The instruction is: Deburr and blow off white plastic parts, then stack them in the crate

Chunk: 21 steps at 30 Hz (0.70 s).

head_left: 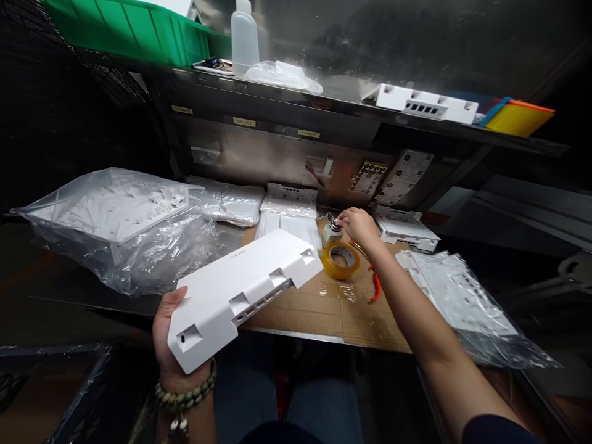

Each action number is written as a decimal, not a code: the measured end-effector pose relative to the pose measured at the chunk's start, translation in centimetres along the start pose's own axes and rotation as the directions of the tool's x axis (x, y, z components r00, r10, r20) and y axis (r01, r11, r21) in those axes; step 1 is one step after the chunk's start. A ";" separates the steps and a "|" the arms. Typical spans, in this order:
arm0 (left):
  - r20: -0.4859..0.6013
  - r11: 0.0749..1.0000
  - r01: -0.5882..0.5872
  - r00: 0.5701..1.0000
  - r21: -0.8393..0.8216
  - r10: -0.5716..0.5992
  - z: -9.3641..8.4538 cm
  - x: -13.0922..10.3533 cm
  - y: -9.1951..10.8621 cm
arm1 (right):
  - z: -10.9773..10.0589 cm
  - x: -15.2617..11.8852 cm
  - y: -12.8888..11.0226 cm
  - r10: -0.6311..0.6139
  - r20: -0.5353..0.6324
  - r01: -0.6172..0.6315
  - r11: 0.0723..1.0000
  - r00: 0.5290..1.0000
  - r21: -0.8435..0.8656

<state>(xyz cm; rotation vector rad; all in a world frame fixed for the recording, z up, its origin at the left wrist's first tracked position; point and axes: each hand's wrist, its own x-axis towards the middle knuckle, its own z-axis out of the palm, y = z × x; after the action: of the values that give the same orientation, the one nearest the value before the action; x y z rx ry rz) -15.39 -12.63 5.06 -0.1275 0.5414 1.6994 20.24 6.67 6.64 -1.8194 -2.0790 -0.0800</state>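
My left hand (165,330) grips a white plastic router housing (245,277) by its left end, thumb on top. The housing is tilted, and a row of port openings shows along its near edge. My right hand (361,227) reaches over the table with its fingers pinched together at the metal top of a small dispenser bottle (330,235). A little white shows at the fingertips, too small to name. Just in front of the bottle lies a roll of yellow tape (329,264). Beside my right forearm is a red-handled tool (375,287), partly hidden.
Bagged white housings (120,209) stand at the left, and another bagged stack (453,296) at the right. More housings (407,228) lie at the back. Overhead, a shelf carries a green bin (129,34), a plastic bottle (245,40) and a white housing (423,103).
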 end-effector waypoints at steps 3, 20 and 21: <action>0.002 0.999 -0.036 0.999 0.035 0.036 -0.7 0.1 0.0 | -1.6 -4.1 -2.4 0.016 -0.170 0.016 0.983 0.985 0.180; 0.193 0.995 -0.093 0.977 0.035 0.084 0.1 -1.6 -1.8 | -1.1 -16.3 -13.8 0.102 -0.540 0.279 0.767 0.836 0.577; 0.189 0.995 -0.094 0.978 0.039 0.085 -0.1 -1.6 -1.8 | -1.1 -16.5 -14.0 0.091 -0.539 0.285 0.769 0.838 0.573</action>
<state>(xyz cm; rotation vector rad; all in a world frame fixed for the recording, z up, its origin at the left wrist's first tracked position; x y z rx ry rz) -13.39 -13.90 5.09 0.0923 0.4518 1.7628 8.47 -11.46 5.27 -1.0930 -1.5248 0.0731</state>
